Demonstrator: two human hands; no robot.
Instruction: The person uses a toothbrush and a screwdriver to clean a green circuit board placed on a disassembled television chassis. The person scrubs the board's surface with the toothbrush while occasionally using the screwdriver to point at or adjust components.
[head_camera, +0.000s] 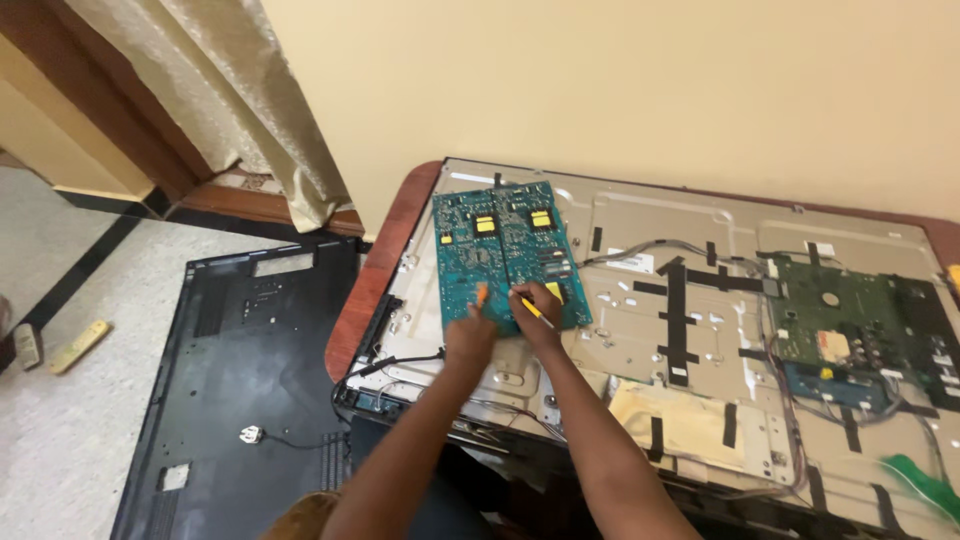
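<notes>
Lying flat on the upturned metal back of a television (700, 330), the teal circuit board (505, 250) sits near the panel's left end, its solder side up, with three small yellow rectangular labels (486, 224) in a row near its top and another at its lower right corner. Both hands meet at the board's lower edge. The left hand (470, 335) pinches a small orange-tipped tool (481, 294) against the board, its fingers curled round it. The right hand (537, 305) grips a thin yellow tool (533, 310), its fingers closed on it and its tip pointing down and to the right over the board. What kind of tools these are is too small to tell.

Farther right on the panel, black tape strips (678, 310) form a cross and hold down a grey cable, beside a white oblong label (632, 262). A green main board (835, 325) sits at the right end, carrying a pale square sticker, with a blue part below it. A yellowish sheet (680, 415) is taped near the front edge. Something green at the lower right corner is cut off by the frame.

The television rests on a reddish-brown bench (375, 275), mostly hidden beneath it. On the speckled floor to the left lies the black plastic rear cover (240, 390), and farther left two remote controls (78, 345), one partly cut off. A beige curtain (250, 110) hangs above.
</notes>
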